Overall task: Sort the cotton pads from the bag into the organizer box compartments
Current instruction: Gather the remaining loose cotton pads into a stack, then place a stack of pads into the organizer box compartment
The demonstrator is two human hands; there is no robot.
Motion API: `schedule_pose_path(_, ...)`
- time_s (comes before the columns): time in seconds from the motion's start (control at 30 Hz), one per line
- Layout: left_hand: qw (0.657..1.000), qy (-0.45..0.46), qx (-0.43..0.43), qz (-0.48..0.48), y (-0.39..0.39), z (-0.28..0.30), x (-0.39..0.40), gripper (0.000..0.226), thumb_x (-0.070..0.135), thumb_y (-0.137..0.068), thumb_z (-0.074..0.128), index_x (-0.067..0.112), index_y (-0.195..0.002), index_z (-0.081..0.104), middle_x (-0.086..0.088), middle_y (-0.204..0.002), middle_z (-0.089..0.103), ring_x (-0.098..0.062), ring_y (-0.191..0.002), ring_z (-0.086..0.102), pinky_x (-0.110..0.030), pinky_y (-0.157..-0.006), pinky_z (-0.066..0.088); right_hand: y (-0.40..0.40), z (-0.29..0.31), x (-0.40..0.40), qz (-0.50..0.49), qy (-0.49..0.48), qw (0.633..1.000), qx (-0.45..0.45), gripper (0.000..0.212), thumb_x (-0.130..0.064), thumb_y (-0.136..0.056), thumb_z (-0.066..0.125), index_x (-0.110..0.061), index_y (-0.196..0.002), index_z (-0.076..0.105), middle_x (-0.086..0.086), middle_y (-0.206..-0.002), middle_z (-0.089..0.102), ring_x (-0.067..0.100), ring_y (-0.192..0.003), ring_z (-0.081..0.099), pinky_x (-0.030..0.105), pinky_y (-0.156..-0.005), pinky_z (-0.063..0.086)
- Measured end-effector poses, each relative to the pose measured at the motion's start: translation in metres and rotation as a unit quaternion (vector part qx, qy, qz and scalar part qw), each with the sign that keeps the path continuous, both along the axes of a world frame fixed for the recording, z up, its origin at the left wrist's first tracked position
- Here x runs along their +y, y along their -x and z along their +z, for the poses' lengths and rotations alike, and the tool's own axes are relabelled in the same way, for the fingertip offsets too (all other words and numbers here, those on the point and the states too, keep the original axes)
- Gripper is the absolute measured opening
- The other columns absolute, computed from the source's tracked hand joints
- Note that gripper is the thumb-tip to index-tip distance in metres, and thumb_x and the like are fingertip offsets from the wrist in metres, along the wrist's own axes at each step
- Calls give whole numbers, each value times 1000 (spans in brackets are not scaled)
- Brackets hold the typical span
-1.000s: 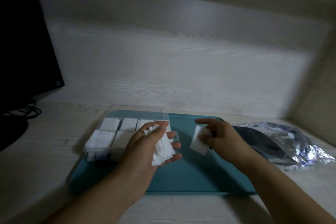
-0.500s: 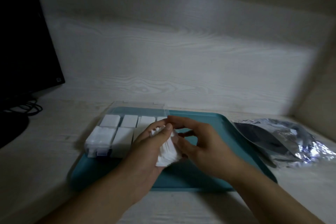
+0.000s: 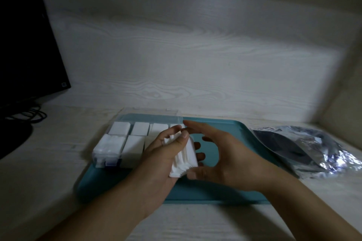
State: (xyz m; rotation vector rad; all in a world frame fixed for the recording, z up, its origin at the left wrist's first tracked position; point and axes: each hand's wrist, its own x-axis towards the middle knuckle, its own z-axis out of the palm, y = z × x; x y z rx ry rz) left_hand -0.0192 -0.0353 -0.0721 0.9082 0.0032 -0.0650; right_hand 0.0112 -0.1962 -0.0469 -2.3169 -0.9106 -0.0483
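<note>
Stack of cotton pads sits in our left hand, fingers curled round it, just right of the organizer box, above the teal tray. A second ago our right hand held one loose pad apart from the stack; now it cups the stack, thumb under the bottom edge, forefinger at the top, other fingers spread. We read that as squaring the stack before loading.

Count: one stack in hand; six filled compartments visible, rest hidden behind the hands; one silver bag right of the box on the surface.
</note>
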Motion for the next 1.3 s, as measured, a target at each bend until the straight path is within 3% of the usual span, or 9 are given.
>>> schedule_pose_path(0.27, 999, -28, -14, -37, 6, 2, 0, 45, 22, -85, 62, 14, -129, 60, -15, -116, 71, -31, -104, 70, -44, -80, 60, 0, -1, 0, 17, -40, 999, 15, 88, -26, -72, 86, -32, -146, 39, -17, -131, 57, -4, -120, 52, 14, -101, 42)
schedule_pose_path(0.43, 997, -67, -17, -35, 5, -2, 0, 52, 22, -75, 66, 27, -127, 62, -7, -117, 72, -31, -97, 73, -51, -83, 57, 3, 1, 2, 13, -33, 998, 44, 91, -21, -74, 85, -30, -149, 33, -17, -136, 52, -9, -120, 48, 2, -91, 40)
schedule_pose_path(0.57, 997, -69, -31, -25, 6, 0, -3, 48, 21, -72, 64, 26, -119, 67, -5, -109, 75, -24, -92, 74, -45, -65, 61, 14, 17, -10, 13, -12, 999, 31, 80, -29, -81, 77, -30, -149, 34, -15, -140, 50, -4, -127, 45, 14, -106, 35)
schedule_pose_path(0.67, 995, -94, -26, -25, 7, 1, -6, 43, 21, -70, 63, 22, -112, 70, -12, -111, 72, -33, -95, 71, -46, -60, 61, 20, 37, -44, -82, -77, 990, -79, 50, -31, -85, 67, -27, -133, 55, -11, -123, 62, 0, -113, 56, 22, -99, 44)
schedule_pose_path(0.77, 993, -116, -9, -37, 10, 2, -14, 36, 20, -67, 62, 18, -102, 70, -16, -98, 73, -29, -71, 73, -34, -46, 56, 6, 45, -91, -297, 78, 918, -252, 42, -42, -87, 62, -21, -124, 62, 0, -114, 63, 17, -107, 57, 35, -92, 47)
schedule_pose_path(0.87, 991, -126, -7, -41, 14, 7, -27, 28, 18, -73, 62, 16, -99, 69, -14, -91, 73, -26, -65, 72, -31, -44, 54, -12, 33, -130, -419, 331, 822, -198, 54, -58, -88, 51, -15, -121, 59, 8, -118, 57, 28, -109, 50, 41, -90, 43)
schedule_pose_path(1.07, 981, -190, -45, -21, 17, 27, -47, 14, 4, -94, 57, 13, -99, 67, -22, -102, 68, -27, -65, 70, -28, -42, 51, -14, 17, -157, -410, 369, 812, -192, 34, -45, -92, 55, -14, -98, 66, 5, -100, 62, 24, -92, 58, 31, -73, 38)
schedule_pose_path(1.2, 934, -317, -164, -2, 14, 44, -66, 13, 8, -95, 61, 20, -99, 65, -14, -93, 66, -26, -72, 71, -30, -48, 52, -4, 22, -152, -421, 238, 838, -254, 22, -23, -90, 54, -12, -83, 71, 5, -82, 59, 23, -65, 52, 29, -53, 32)
schedule_pose_path(1.3, 836, -461, -296, 21, 12, 56, -83, 13, 23, -96, 60, 34, -103, 60, 1, -95, 65, -19, -84, 67, -32, -66, 55, 6, 32, -141, -391, 155, 865, -274, 21, -19, -88, 56, -14, -79, 74, 5, -80, 62, 26, -64, 58, 32, -52, 43)
